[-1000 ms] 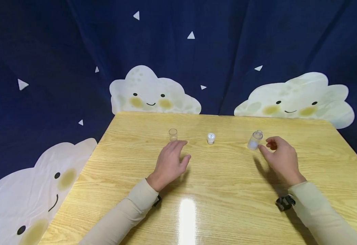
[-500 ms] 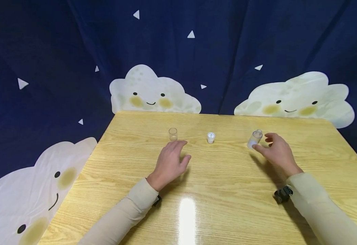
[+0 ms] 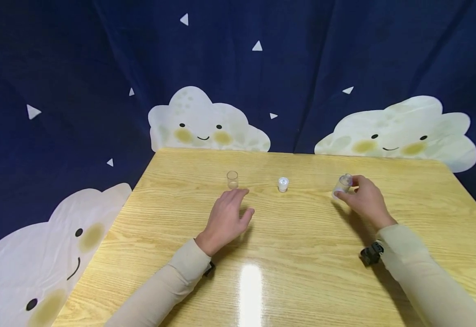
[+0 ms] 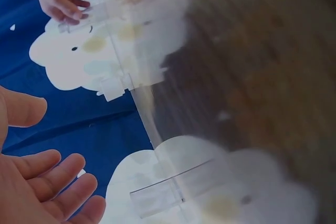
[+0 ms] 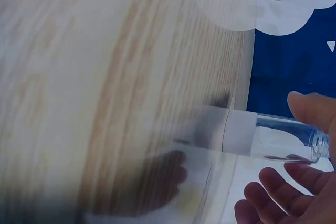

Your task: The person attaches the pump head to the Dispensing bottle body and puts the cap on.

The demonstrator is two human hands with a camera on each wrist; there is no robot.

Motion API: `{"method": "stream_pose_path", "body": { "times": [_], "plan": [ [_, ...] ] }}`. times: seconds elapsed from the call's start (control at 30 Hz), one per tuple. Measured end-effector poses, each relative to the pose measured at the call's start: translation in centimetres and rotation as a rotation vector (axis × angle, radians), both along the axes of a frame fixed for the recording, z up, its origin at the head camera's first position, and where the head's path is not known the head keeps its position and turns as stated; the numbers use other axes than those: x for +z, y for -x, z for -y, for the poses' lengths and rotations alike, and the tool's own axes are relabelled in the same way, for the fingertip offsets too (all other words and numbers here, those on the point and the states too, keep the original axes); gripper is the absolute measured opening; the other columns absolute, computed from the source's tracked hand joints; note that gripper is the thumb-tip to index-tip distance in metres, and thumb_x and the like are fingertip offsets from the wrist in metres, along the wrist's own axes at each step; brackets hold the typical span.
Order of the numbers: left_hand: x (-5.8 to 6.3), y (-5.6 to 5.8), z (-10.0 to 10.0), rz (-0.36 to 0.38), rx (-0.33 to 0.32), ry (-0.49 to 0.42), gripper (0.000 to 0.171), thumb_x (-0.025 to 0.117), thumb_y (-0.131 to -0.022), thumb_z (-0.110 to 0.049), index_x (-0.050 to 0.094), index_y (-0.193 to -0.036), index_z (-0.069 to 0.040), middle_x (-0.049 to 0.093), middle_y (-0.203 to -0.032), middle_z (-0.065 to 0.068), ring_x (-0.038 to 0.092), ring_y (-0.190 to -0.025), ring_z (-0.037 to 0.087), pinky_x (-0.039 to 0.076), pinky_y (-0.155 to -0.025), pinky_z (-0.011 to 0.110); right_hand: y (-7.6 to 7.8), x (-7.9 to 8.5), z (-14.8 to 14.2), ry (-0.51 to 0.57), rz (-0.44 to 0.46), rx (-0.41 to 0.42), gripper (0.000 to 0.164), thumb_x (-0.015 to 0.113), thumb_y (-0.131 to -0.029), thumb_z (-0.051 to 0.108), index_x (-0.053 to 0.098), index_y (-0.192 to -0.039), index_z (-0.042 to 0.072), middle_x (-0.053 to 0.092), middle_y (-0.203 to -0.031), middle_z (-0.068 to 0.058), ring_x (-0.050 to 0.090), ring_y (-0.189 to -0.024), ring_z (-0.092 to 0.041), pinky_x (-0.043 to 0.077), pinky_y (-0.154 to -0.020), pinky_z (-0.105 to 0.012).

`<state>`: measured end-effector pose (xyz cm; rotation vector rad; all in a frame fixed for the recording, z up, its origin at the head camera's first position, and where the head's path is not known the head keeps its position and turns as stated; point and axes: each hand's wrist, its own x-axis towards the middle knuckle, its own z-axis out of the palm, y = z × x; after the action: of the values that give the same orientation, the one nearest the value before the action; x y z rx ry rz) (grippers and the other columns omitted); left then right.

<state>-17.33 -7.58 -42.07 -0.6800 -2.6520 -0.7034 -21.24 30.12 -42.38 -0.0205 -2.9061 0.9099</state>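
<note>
A person's right hand (image 3: 366,200) reaches around a clear bottle (image 3: 343,183), white in its lower part, which stands upright toward the right of a wood-grain counter (image 3: 295,236). The thumb is on one side of the bottle and the loosely bent fingers on the other, spread apart; whether they touch its wall cannot be told. The left hand (image 3: 225,220) hovers with thumb and fingers spread, holding nothing, just in front of a clear cylinder (image 3: 232,180) and apart from it. A small white cap (image 3: 283,184) stands between the cylinder and the bottle. Beyond the counter hangs a navy curtain (image 3: 221,54), printed with white triangles and smiling clouds (image 3: 205,118).
</note>
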Motion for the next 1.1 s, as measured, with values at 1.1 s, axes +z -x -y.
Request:
{"method": "stream_pose_path", "body": {
  "times": [1.1],
  "plan": [
    [0.23, -0.46, 0.48, 0.016, 0.005, 0.021, 0.049, 0.066, -0.092, -0.027, 0.058, -0.133, -0.001, 0.064, -0.129, 0.013, 0.06, -0.12, 0.03, 0.049, -0.103, 0.041, 0.26, -0.12, 0.28, 0.024, 0.01, 0.006, 0.057, 0.062, -0.096, 0.029, 0.045, -0.131, -0.012, 0.057, -0.124, -0.035, 0.062, -0.109, -0.052, 0.054, -0.085, -0.054]
  ]
}}
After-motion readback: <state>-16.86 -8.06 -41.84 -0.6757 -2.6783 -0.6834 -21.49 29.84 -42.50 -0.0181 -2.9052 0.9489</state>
